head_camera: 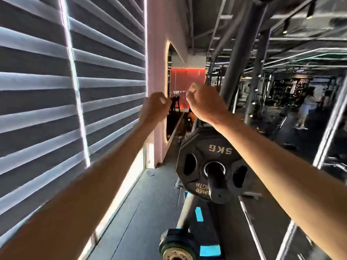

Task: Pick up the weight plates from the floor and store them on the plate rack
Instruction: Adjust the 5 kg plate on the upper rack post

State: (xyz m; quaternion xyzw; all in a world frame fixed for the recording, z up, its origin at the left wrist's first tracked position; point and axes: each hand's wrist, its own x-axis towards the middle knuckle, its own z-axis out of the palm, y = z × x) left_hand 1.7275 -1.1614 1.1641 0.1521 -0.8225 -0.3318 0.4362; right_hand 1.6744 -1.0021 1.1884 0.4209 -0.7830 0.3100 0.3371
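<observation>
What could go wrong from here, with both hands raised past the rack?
The right forearm crosses just above the 5KG plate; lowering it may bump the plate or the protruding peg. The left hand and right hand are curled and empty, bracing nothing. The green-rimmed plate low down could catch a foot.

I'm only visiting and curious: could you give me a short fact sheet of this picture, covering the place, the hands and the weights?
place: gym, striped window blinds on the left
left hand: stretched forward, fingers curled, nothing visibly held
right hand: stretched forward, fingers curled, nothing visibly held
5 kg plate: black, hung on a rack peg, under the right forearm
lower plate: low by the rack frame, partly cut off
background: a blurred person standing far right
</observation>
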